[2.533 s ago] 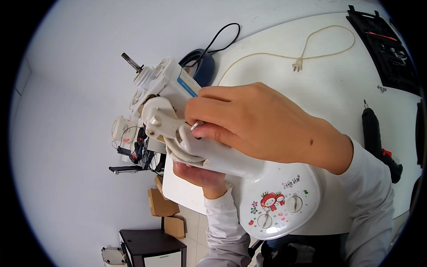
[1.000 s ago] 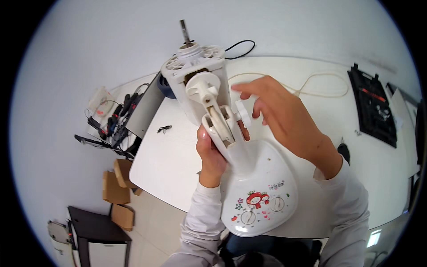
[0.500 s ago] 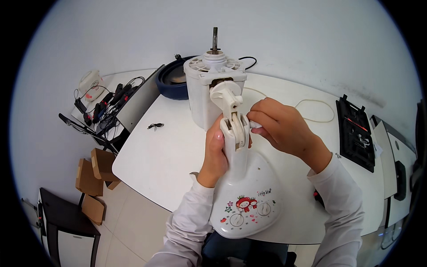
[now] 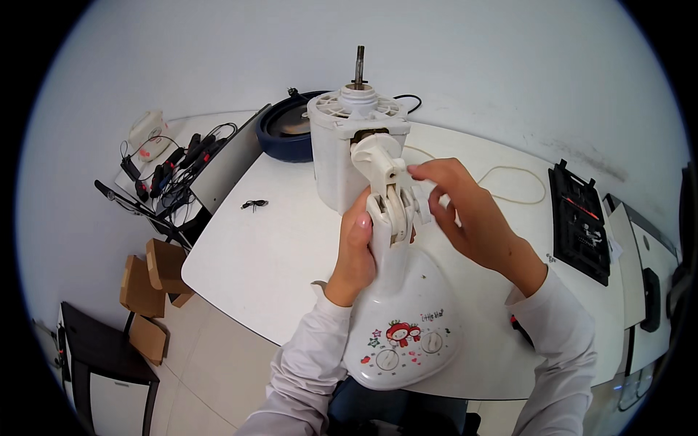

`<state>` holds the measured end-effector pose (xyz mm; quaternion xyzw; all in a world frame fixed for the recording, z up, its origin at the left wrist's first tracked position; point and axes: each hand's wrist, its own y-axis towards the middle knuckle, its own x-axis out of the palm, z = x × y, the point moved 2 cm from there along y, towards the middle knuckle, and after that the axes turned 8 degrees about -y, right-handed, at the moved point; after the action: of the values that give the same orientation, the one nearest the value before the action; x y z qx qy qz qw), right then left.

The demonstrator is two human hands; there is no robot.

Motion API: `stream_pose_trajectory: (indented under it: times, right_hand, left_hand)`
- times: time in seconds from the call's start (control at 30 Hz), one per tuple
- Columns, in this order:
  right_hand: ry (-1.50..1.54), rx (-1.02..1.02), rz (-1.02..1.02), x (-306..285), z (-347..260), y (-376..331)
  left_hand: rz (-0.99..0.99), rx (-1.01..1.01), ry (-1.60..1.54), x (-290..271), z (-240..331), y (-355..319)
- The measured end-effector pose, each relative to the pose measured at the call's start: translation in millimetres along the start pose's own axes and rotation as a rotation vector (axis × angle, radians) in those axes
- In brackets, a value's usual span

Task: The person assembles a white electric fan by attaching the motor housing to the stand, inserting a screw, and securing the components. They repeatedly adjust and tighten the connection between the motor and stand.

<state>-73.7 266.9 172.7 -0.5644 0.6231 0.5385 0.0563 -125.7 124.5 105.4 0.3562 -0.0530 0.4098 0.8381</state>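
Note:
A partly dismantled white electric fan stands on the table, its motor housing (image 4: 333, 163) at the back with a bare metal shaft (image 4: 360, 65) pointing up. A hinged neck joint (image 4: 396, 207) links the housing to the fan base (image 4: 407, 327), which carries cartoon prints and two round dials. My left hand (image 4: 356, 243) is wrapped round the neck just below the hinge, its fingers partly hidden behind it. On the hinge's right side sits a white knob (image 4: 422, 207). Beside that knob my right hand (image 4: 465, 211) has its fingers apart, the index finger near the upper bracket.
Behind the housing lies a dark blue round basin-like part (image 4: 283, 149). A small black cable (image 4: 254, 205) is at left; a black tool case (image 4: 579, 225) lies open at right. Cardboard boxes (image 4: 145, 283) and a side table with tangled black cables (image 4: 174, 178) are farther left.
My right hand has let go of the white knob and spread its fingers, so the knob now shows. The motor housing and neck have shifted slightly right. My left hand keeps its hold.

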Motion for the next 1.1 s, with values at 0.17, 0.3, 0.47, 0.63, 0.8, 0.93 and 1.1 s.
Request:
stream_pose_trajectory:
  times: [0.17, 0.3, 0.47, 0.63, 0.8, 0.93, 1.1]
  right_hand:
    - [-0.349, -0.369, 0.074, -6, -1, 4]
    - [-0.275, -0.370, 0.013, -3, 4, 8]
    - [0.419, 0.318, -0.403, 5, 7, 14]
    - [0.302, 0.356, -0.356, 2, 8, 6]
    - [-0.295, -0.182, 0.024, -8, 2, -3]
    - [-0.385, -0.326, 0.029, -8, 1, 0]
    - [-0.197, -0.204, -0.023, 0, 0, 5]
  left_hand:
    - [0.057, -0.023, 0.012, 3, 1, 0]
    - [-0.036, -0.009, 0.000, -2, 0, 0]
    - [0.020, -0.013, 0.026, 0, 3, -1]
    - [0.003, -0.033, -0.054, -3, -1, -2]
    - [0.009, -0.012, -0.008, -8, -8, 1]
    - [-0.015, 0.035, 0.030, -9, -9, 3]
    - [-0.034, 0.063, 0.061, -11, -8, 3]
